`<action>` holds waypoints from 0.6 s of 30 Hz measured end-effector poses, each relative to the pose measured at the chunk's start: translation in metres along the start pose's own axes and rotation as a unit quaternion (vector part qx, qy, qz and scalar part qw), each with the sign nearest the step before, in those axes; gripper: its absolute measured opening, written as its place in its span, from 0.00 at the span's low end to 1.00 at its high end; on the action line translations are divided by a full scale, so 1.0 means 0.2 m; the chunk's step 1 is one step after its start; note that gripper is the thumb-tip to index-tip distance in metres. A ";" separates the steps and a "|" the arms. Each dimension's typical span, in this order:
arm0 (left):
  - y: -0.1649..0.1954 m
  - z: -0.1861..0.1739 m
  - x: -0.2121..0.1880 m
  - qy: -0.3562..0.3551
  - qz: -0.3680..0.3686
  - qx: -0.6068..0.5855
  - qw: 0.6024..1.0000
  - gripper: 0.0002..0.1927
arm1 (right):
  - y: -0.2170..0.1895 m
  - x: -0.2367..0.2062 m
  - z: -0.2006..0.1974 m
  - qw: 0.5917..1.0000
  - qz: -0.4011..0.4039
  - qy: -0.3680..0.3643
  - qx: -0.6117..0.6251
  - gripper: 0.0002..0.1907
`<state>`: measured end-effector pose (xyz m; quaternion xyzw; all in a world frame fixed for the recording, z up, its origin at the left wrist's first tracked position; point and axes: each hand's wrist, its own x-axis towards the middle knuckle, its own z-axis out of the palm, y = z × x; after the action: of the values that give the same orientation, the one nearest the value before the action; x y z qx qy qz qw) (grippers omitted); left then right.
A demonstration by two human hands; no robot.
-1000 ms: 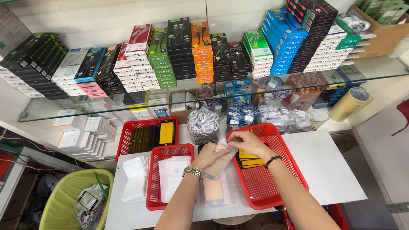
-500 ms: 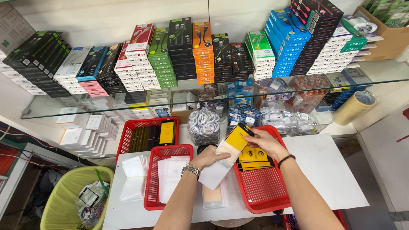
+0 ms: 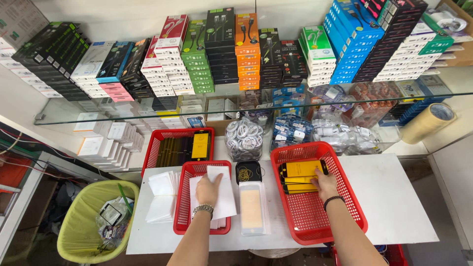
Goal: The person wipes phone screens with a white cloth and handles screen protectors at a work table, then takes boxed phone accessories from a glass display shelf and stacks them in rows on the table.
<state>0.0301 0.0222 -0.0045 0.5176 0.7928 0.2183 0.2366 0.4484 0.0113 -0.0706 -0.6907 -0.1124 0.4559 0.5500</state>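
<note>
Resting flat in the small red basket (image 3: pixel 183 202) at lower centre-left of the frame, the left hand (image 3: pixel 209 188) is lying palm-down with fingers spread, pressing on a white sleeve (image 3: pixel 224 197) at the top of the stack inside; it is not gripping it. A metal watch (image 3: pixel 202 210) is sitting on that wrist. The right hand (image 3: pixel 325 183) is reaching into the large red basket (image 3: pixel 345 216) at centre-right, its fingertips touching the pile of yellow-and-black flat packs (image 3: pixel 300 173) in the basket's upper-left corner; whether it is pinching one I cannot tell. A dark band (image 3: pixel 333 199) is circling that wrist.

Between the two baskets, on the white bench (image 3: pixel 389 197), a clear-wrapped stack with a pale orange face (image 3: pixel 252 207) is lying, with a black square dish of rubber bands (image 3: pixel 247 172) just above it. A loose pile of white sleeves (image 3: pixel 160 197) is sitting left of the small basket. A third red basket (image 3: pixel 162 143) with dark packs is standing behind, near a bag of coiled white cables (image 3: pixel 243 139). A yellow-green bin (image 3: pixel 74 231) is showing at lower left, and a tape roll (image 3: pixel 427 123) at right.
</note>
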 end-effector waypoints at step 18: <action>-0.29 -0.20 -0.10 0.000 0.117 0.013 0.993 0.46 | 0.40 -1.09 0.79 0.740 -0.093 -0.169 -0.644 0.60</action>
<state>-0.0291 -0.0216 -0.0047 0.6095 0.7299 0.2343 0.2023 0.1805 -0.0582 -0.0257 -0.7781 -0.5340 0.3306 -0.0149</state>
